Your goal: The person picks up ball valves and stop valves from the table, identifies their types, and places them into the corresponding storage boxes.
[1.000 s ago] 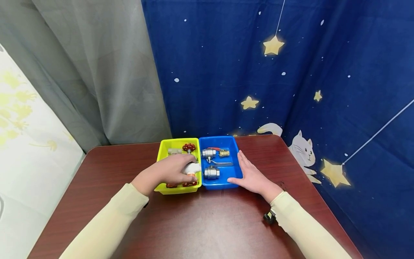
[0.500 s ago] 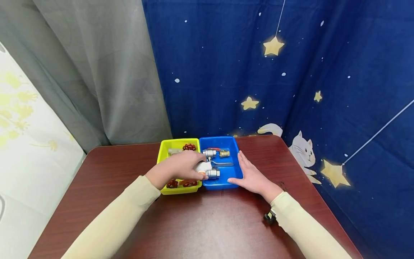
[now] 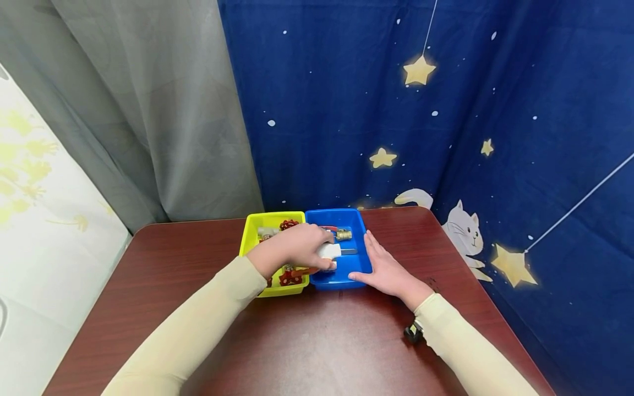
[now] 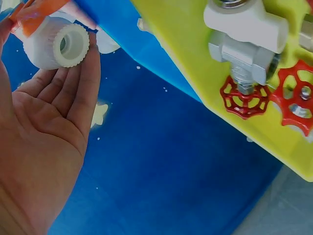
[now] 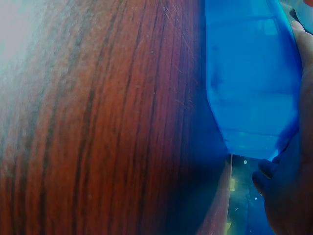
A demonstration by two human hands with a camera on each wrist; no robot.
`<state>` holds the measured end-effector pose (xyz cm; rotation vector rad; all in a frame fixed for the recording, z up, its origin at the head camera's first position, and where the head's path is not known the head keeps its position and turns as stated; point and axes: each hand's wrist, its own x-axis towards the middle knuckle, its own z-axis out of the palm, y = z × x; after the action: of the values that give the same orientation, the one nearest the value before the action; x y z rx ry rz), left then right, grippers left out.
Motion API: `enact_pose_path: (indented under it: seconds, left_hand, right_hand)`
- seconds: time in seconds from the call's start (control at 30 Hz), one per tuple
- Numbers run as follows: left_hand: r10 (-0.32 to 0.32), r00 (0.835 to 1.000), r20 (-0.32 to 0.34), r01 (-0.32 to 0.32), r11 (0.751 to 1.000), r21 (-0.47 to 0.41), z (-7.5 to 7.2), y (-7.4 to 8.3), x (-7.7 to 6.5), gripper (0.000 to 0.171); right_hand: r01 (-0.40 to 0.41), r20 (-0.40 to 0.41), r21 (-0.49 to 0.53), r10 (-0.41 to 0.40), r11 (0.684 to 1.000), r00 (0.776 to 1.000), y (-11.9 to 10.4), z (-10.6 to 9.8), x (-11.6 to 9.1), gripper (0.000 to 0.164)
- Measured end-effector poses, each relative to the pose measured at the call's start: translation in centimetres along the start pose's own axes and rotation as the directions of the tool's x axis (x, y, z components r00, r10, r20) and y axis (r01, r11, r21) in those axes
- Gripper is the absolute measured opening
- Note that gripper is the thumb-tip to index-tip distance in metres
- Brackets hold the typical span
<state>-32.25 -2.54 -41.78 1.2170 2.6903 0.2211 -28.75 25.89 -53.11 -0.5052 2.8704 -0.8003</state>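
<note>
My left hand (image 3: 299, 246) grips a white plastic ball valve (image 3: 329, 252) over the left part of the blue tray (image 3: 349, 275). In the left wrist view the white valve (image 4: 46, 44) shows a ribbed round end and an orange lever handle (image 4: 34, 17), with thumb and fingers around it. My right hand (image 3: 383, 273) lies along the blue tray's right side, fingers straight and thumb at the near rim. A brass valve (image 3: 343, 235) and the end of a metal lever (image 3: 349, 251) show in that tray; the left hand hides the other metal valves there.
The yellow tray (image 3: 252, 224) stands against the blue one on its left. It holds valves with red handwheels (image 4: 244, 100) and a white fitting body (image 4: 252, 24). Both trays sit near the back edge of the brown table (image 3: 317, 341), before a blue starry curtain (image 3: 322, 110).
My left hand has carried the white ball valve rightward from the yellow tray to over the blue tray. The right hand stays in place at the blue tray.
</note>
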Motion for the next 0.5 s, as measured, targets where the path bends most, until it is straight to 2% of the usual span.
enact_pose_path:
  seconds: [0.2, 0.5]
  left_hand:
    - [0.03, 0.999, 0.019, -0.03, 0.999, 0.019, -0.4, 0.7, 1.6, 0.069]
    - [0.098, 0.994, 0.04, -0.099, 0.995, 0.025, -0.1, 1.6, 4.0, 0.065]
  right_hand:
    - [0.011, -0.007, 0.002, -0.011, 1.0, 1.0, 0.0, -0.1, -0.1, 0.119]
    - [0.037, -0.014, 0.009, -0.036, 0.999, 0.999, 0.0, -0.1, -0.1, 0.121]
